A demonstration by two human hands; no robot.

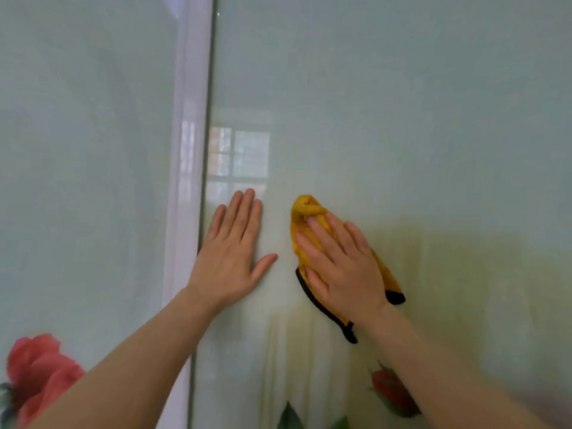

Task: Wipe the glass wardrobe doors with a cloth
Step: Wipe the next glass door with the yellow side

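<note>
A pale green glass wardrobe door (387, 103) fills the right of the view, with a second glass door (86, 134) on the left. My right hand (337, 264) presses a yellow cloth (305, 209) with a dark edge flat against the right door, fingers straight and spread over it. My left hand (230, 249) lies flat on the same glass, fingers straight, just right of the door's edge, a little apart from the cloth.
A white vertical frame strip (185, 181) divides the two doors. Printed red roses show on the glass at lower left (37, 373) and lower right (390, 391). A window reflection (238, 156) shines above my left hand.
</note>
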